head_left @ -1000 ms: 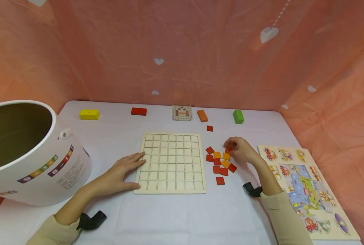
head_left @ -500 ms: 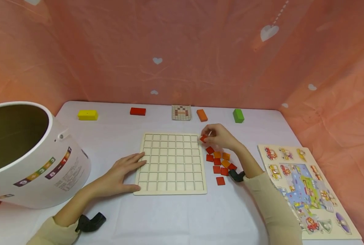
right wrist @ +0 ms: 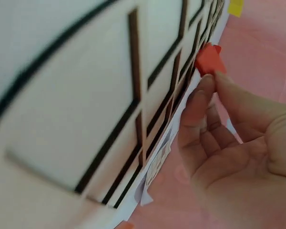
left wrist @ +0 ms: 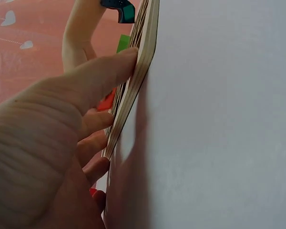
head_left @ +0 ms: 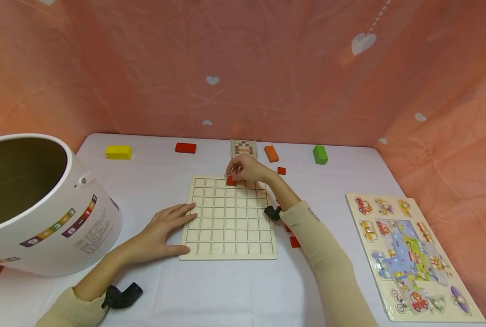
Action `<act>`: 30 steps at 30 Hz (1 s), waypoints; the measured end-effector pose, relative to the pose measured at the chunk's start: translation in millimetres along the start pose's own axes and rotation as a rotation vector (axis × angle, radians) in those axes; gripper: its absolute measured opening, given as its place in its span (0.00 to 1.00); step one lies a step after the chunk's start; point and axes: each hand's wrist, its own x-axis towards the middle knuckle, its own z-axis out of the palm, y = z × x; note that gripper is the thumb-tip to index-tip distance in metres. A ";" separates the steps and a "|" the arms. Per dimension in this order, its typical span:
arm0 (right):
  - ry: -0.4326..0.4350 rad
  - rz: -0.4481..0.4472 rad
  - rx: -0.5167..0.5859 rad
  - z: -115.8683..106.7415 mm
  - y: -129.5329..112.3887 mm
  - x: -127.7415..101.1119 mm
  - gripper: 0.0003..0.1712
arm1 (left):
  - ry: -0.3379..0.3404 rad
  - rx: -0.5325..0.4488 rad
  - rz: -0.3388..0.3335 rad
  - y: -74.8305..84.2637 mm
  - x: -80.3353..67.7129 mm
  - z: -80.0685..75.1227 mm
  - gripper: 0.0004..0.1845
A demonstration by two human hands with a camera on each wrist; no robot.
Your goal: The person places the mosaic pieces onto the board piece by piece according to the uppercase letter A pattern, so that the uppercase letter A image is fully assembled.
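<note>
A pale wooden grid board (head_left: 229, 234) lies flat on the white table. My right hand (head_left: 248, 169) pinches a red square tile (head_left: 231, 181) between thumb and fingertips at the board's far edge, over a top-row cell near the middle. In the right wrist view the red tile (right wrist: 210, 59) shows at the fingertips, beside the grid lines. My left hand (head_left: 161, 231) rests with spread, straight fingers along the board's left edge. The left wrist view shows its thumb and fingers touching the board's side (left wrist: 142, 71). The right forearm hides most of the loose tiles; one red tile (head_left: 295, 242) shows below it.
A small pattern card (head_left: 243, 148) lies behind the board. Yellow (head_left: 119, 152), red (head_left: 185, 148), orange (head_left: 272, 154) and green (head_left: 320, 155) blocks stand along the back. A white bucket (head_left: 100, 227) is at left, a picture puzzle board (head_left: 373, 263) at right.
My right hand has picked a red tile from the loose pile and carried it left to the board's far edge. The left hand has stayed on the board's left side.
</note>
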 end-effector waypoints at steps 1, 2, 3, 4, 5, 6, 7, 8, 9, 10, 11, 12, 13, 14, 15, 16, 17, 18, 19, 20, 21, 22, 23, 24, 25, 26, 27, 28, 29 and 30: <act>-0.005 -0.001 -0.014 1.2 0.2 1.2 0.07 | 0.002 -0.003 0.002 0.1 0.0 0.2 0.43; -0.011 -0.006 -0.022 2.0 0.1 1.7 0.07 | 0.004 -0.004 0.005 0.1 0.0 0.2 0.43; -0.015 -0.006 -0.039 2.7 -0.1 2.1 0.07 | 0.006 -0.005 0.007 0.0 0.0 0.3 0.43; -0.016 -0.003 -0.058 3.2 -0.8 2.3 0.07 | 0.007 -0.005 0.009 -0.3 -0.1 0.3 0.43; -0.018 0.001 -0.071 3.5 -1.9 2.3 0.07 | 0.009 -0.005 0.011 -0.6 -0.1 0.3 0.43; -0.019 0.007 -0.082 4.0 -3.1 2.5 0.07 | 0.011 -0.005 0.012 -0.9 -0.1 0.4 0.43; -0.017 0.013 -0.098 4.4 -4.3 2.5 0.07 | 0.011 -0.007 0.010 -1.1 -0.1 0.4 0.43; -0.014 0.018 -0.112 4.8 -5.6 2.6 0.07 | 0.012 -0.006 0.009 -1.3 -0.1 0.5 0.43; -0.011 0.023 -0.127 5.4 -6.9 2.6 0.07 | 0.012 -0.007 0.006 -1.5 -0.1 0.6 0.43; -0.008 0.031 -0.138 6.1 -8.2 2.7 0.07 | 0.011 -0.008 0.004 -1.6 -0.1 0.7 0.43; -0.005 0.041 -0.148 7.0 -9.3 2.9 0.07 | 0.012 -0.008 0.004 -1.7 -0.1 0.7 0.43; -0.001 0.051 -0.162 7.9 -10.1 3.2 0.07 | 0.012 -0.010 0.003 -1.7 -0.3 0.7 0.43; 0.003 0.062 -0.176 8.8 -11.0 3.3 0.07 | 0.012 -0.011 0.003 -1.7 -0.4 0.5 0.43; 0.008 0.073 -0.188 9.9 -11.9 3.4 0.07 | 0.013 -0.011 0.004 -1.6 -0.5 0.4 0.43; 0.012 0.081 -0.204 10.8 -13.1 3.3 0.07 | 0.013 -0.011 0.005 -1.7 -0.7 0.2 0.43; 0.018 0.087 -0.227 11.7 -14.0 3.4 0.07 | 0.013 -0.009 0.006 -1.7 -0.8 0.1 0.43; 0.024 0.090 -0.255 12.4 -15.0 3.1 0.07 | 0.015 -0.009 0.008 -1.8 -1.0 0.0 0.43; 0.030 0.092 -0.281 13.1 -16.0 2.6 0.08 | 0.015 -0.009 0.008 -1.8 -1.2 -0.1 0.42; 0.035 0.095 -0.304 13.6 -17.4 1.5 0.09 | 0.016 -0.008 0.009 -1.9 -1.4 0.0 0.42; 0.041 0.098 -0.324 13.7 -19.0 -0.2 0.10 | 0.017 -0.008 0.011 -2.0 -1.6 0.1 0.42; 0.049 0.095 -0.339 13.3 -20.1 -2.7 0.10 | 0.018 -0.009 0.012 -2.2 -1.9 0.3 0.42; 0.061 0.093 -0.347 12.5 -20.4 -6.0 0.11 | 0.019 -0.010 0.016 -2.4 -2.0 0.6 0.42; 0.076 0.091 -0.339 10.8 -20.4 -11.0 0.12 | 0.018 -0.011 0.020 -2.5 -1.9 1.0 0.42; 0.089 0.087 -0.323 8.6 -20.2 -17.1 0.13 | 0.016 -0.012 0.024 -2.6 -1.8 1.6 0.42; 0.103 0.081 -0.301 5.5 -19.9 -24.5 0.13 | 0.015 -0.012 0.028 -2.7 -1.5 2.1 0.42; 0.115 0.075 -0.273 2.0 -18.4 -32.7 0.14 | 0.013 -0.012 0.032 -2.8 -1.3 2.6 0.42; 0.126 0.068 -0.244 -1.7 -16.1 -41.7 0.14 | 0.011 -0.011 0.034 -2.8 -1.1 3.0 0.42; 0.132 0.062 -0.214 -5.4 -13.6 -51.2 0.14 | 0.010 -0.009 0.034 -2.6 -1.1 3.2 0.42; 0.134 0.060 -0.188 -9.2 -11.0 -61.0 0.14 | 0.008 -0.008 0.033 -2.4 -1.1 3.1 0.42; 0.131 0.061 -0.167 -12.8 -7.9 -71.1 0.14 | 0.007 -0.008 0.031 -2.1 -1.1 2.9 0.42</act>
